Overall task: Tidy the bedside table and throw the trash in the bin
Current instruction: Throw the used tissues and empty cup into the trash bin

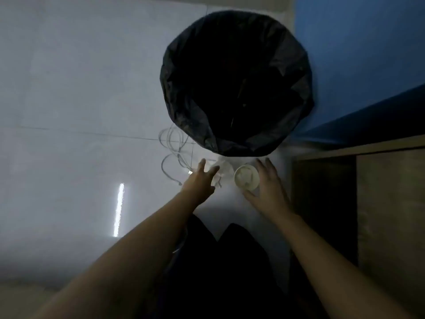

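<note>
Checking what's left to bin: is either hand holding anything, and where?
Left hand holds nothing, fingers straight over crumpled paper. The right hand lies against the side of the cup; a real grip cannot be told.

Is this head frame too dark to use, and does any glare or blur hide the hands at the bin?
Head view: dim throughout, so the inside of the bin reads as plain black; a bright streak glares off the floor on the left; the left hand and right hand are a little soft but readable, as is the cup beside the right hand.
</note>
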